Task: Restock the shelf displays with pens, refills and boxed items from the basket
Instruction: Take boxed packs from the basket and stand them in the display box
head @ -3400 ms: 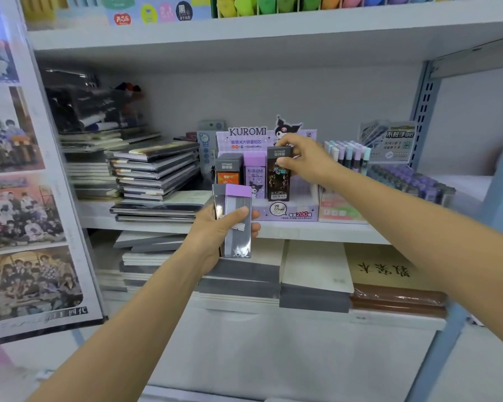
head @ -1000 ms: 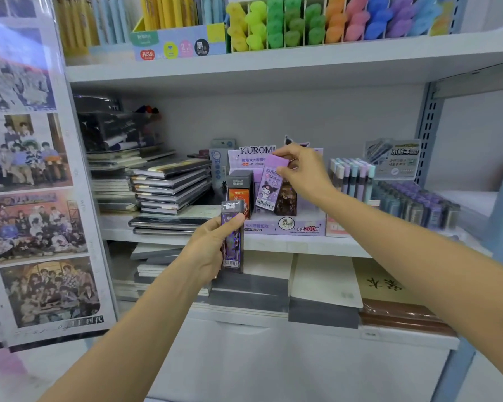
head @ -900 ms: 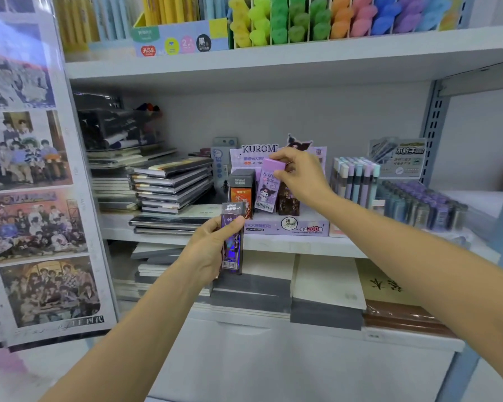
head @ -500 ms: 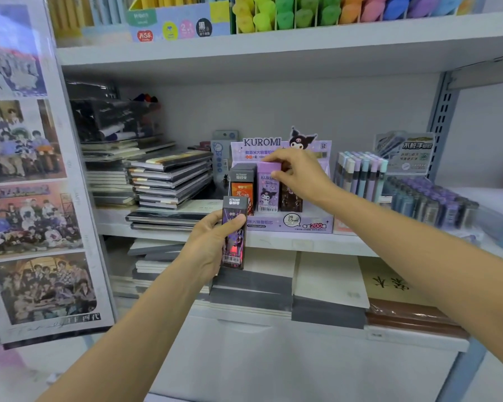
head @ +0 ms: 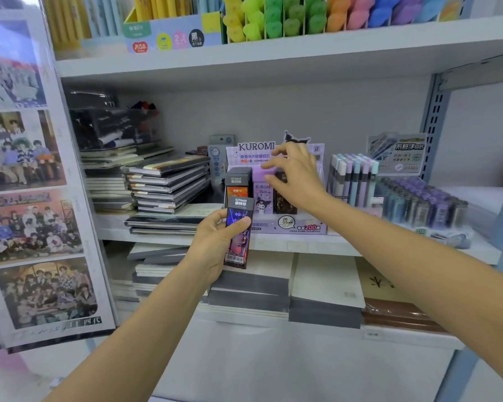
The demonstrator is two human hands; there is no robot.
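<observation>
A purple Kuromi display box (head: 291,227) stands on the middle shelf (head: 302,245). In it stand an orange-and-grey refill box (head: 238,184), a purple Kuromi refill box (head: 262,200) and a dark refill box (head: 285,203). My right hand (head: 298,177) hovers just above the purple box with fingers spread and holds nothing. My left hand (head: 214,242) is in front of the shelf edge and grips a dark Ultraman refill box (head: 238,233) upright, thumb across its front.
Stacked notebooks (head: 169,181) lie left of the display. Pastel lead cases (head: 352,178) and purple cases (head: 418,201) stand to its right. Highlighters (head: 302,15) fill the upper shelf. Paper packs (head: 325,285) sit on the shelf below. A poster panel (head: 26,198) borders the left.
My right hand lowered the purple box into the display's middle slot and let go, fingers now spread above it. My left hand kept the dark box almost still.
</observation>
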